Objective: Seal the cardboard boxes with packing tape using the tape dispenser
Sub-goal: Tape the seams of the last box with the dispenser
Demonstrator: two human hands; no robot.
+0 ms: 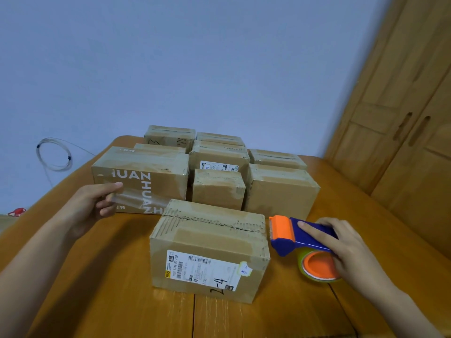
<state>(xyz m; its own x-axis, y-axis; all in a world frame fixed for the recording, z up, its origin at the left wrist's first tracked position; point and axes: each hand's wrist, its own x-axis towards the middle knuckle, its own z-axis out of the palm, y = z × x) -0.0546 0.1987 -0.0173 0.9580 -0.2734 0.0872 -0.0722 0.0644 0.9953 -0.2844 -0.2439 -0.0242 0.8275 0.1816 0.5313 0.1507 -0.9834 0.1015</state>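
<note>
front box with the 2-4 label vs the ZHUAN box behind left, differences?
The front box bears a white shipping label with "2-4" handwritten on it; the ZHUAN box has large white printed lettering. The front box's top seam looks torn and open, while the ZHUAN box's top is taped over. The front box stands alone near the table edge; the ZHUAN box sits in the group behind. Both are brown cardboard, resting on the wooden table.

A plain pale blue wall (195, 57) fills the far side. A wooden table (109, 289) of orange-brown boards runs from the near edge toward it. On the right stands a light wooden wardrobe (402, 106) with slotted handles. A coiled thin cable (55, 154) hangs against the wall at the left.
</note>
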